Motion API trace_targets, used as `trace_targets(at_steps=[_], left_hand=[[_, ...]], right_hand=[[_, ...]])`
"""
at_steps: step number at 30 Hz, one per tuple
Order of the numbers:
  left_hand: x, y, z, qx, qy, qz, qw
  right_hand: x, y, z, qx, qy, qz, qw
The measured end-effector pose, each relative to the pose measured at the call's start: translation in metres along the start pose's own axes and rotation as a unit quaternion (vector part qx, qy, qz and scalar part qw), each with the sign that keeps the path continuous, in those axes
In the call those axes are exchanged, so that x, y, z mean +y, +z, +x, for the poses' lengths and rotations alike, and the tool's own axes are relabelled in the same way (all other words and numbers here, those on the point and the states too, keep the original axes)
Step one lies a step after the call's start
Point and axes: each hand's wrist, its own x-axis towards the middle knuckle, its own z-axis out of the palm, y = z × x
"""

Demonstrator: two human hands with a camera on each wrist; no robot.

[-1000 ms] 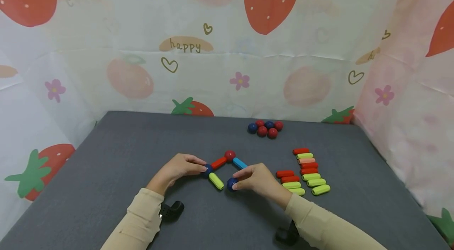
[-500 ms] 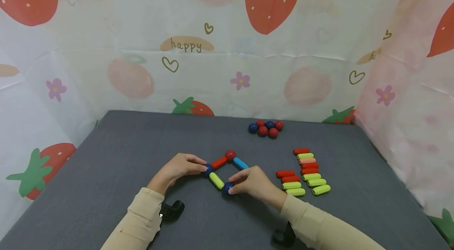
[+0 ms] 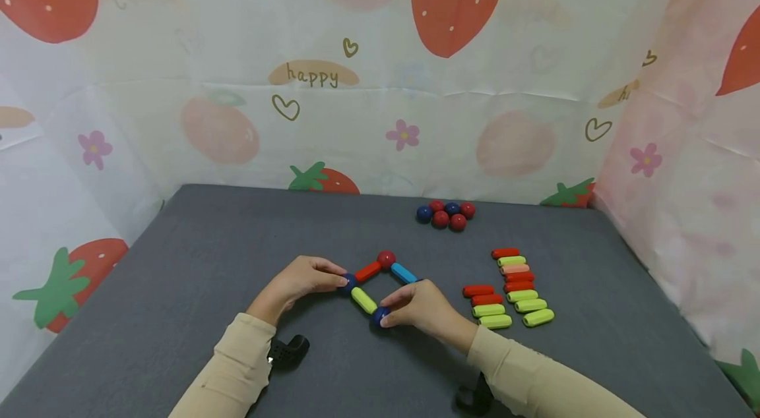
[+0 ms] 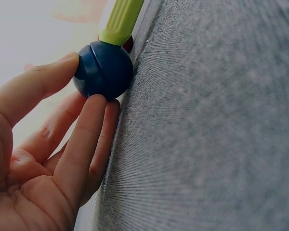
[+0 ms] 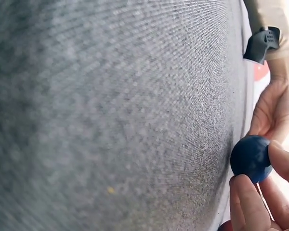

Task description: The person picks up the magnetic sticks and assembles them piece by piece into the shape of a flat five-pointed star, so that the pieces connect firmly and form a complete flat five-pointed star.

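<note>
My left hand [image 3: 305, 283] pinches a dark blue ball [image 4: 103, 70] between thumb and fingertips, low over the table. From that ball a red rod [image 3: 367, 271] runs to a red ball [image 3: 386, 260], and a yellow-green rod [image 3: 364, 300] runs toward me. At this rod's near end is a second dark blue ball [image 5: 252, 159], which my right hand [image 3: 424, 309] pinches with thumb and fingers. A light blue rod [image 3: 404, 273] extends from the red ball, its lower end right by the back of my right hand.
Red and blue balls [image 3: 440, 219] lie in a cluster at the table's back. Several red, salmon and yellow-green rods [image 3: 519, 286] lie in two columns on the right. A patterned curtain [image 3: 380, 128] stands behind the dark grey table [image 3: 237, 240].
My right hand has moved left and slightly nearer me, bringing its blue ball against the end of the yellow-green rod. My left hand stays at its ball.
</note>
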Motion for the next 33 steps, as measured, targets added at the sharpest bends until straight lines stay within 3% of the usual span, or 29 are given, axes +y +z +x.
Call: trace_targets(at_steps=[15,33], left_hand=[[-0.0004,0.0016,-0.0002,0.007,-0.005,0.01,0.9999],[0.0007,0.002,-0.0017,0.005,0.004,0.006,1.0]], right_hand=[[-0.0035,0.0071,-0.0006,-0.036,0.004,0.019,0.9992],[-0.0069,0.0061,-0.0003,-0.042,0.015,0.01,0.9989]])
